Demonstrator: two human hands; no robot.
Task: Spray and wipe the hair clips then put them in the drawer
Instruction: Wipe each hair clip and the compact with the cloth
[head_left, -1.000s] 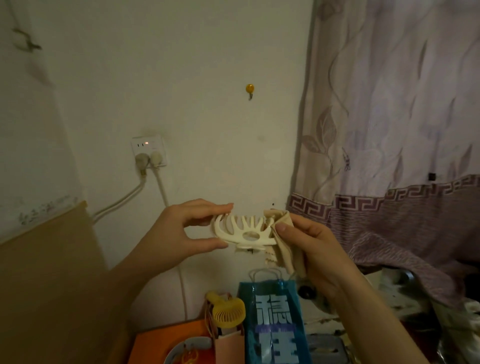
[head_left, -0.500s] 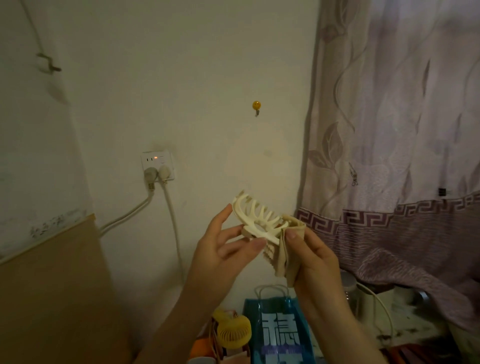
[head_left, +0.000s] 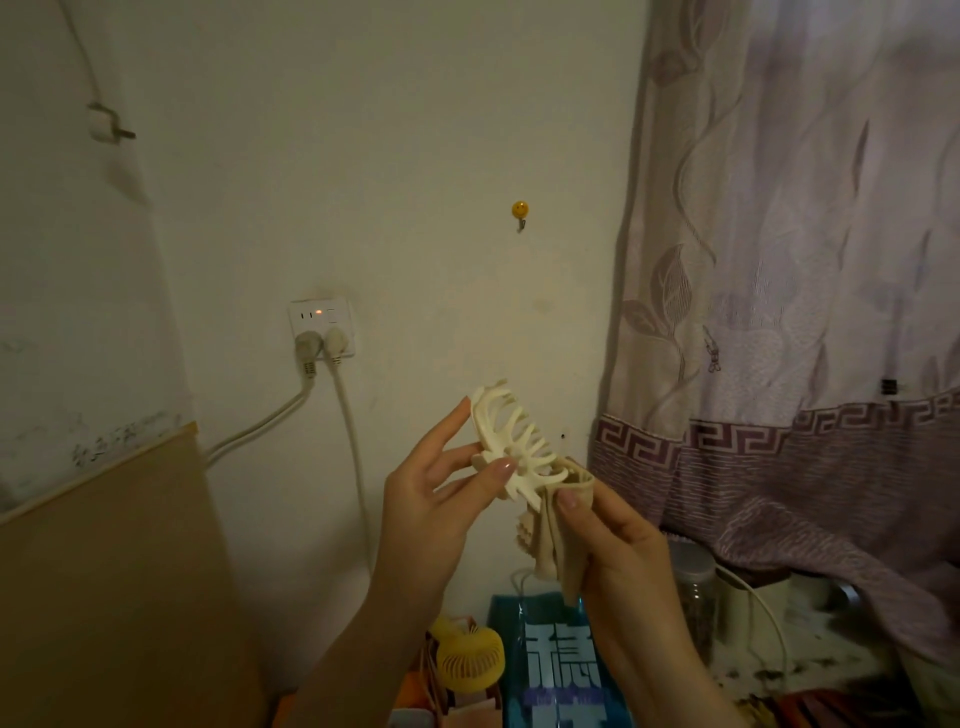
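White wall socket (head_left: 322, 326) with 2 plugs, yellow wall hook (head_left: 519, 209), purple patterned curtain (head_left: 800, 270), yellow handheld fan (head_left: 470, 659) beside blue printed bag (head_left: 563, 670), glass jar (head_left: 693, 597)

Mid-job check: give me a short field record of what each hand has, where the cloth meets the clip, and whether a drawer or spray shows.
left hand: pinches the cream clip near its hinge, clip tilted
right hand: grips a beige cloth
contact: cloth wraps the clip's lower right end
stage: wiping, judged from that contact
drawer: not in view
spray: not in view
below hands: yellow fan, blue bag
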